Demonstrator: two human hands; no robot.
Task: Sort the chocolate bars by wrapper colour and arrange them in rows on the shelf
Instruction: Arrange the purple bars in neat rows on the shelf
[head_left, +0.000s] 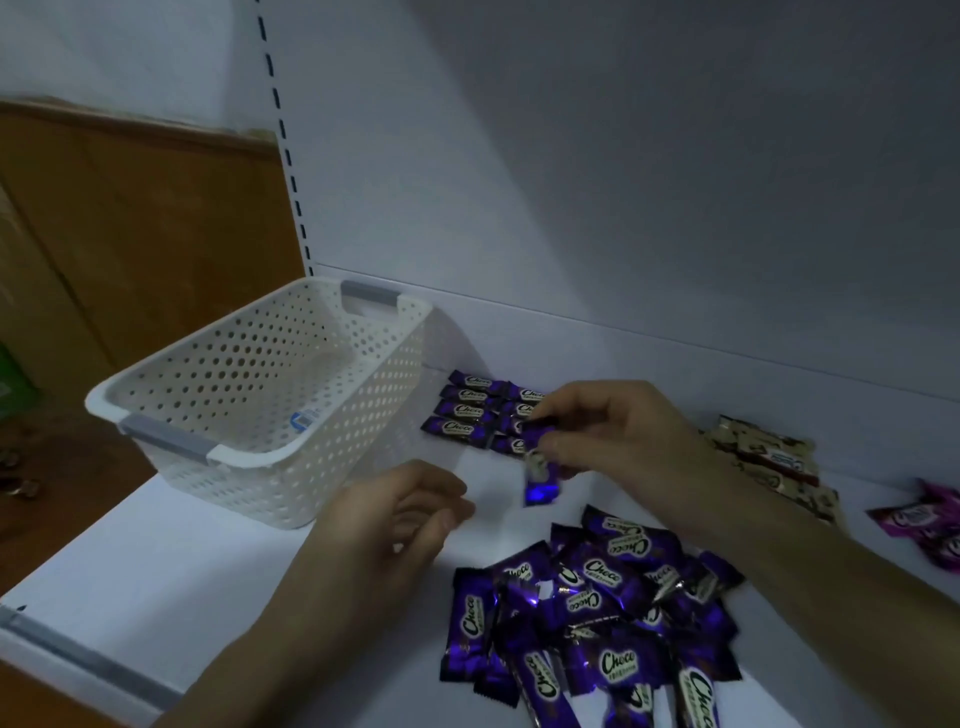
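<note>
So the right hand (618, 431) has its grip pinched on the upper end of one shiny purple foil-wrapped chocolate bar (543, 486), dangling long axis nearly upright just in front of the neat row of purple bars (465, 427) at the back of the white shelf (208, 571). Those lie sideways, so I'd guess it needs turning flat. Meanwhile the left hand (405, 525) is loosely curled, empty.

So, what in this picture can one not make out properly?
Head view.
The rows of purple bars: right end hidden behind the right hand.
The held purple bar: blurred, print unreadable.
The pink bars: cut off by the right edge.
The label in the white basket: too small to read.
</note>
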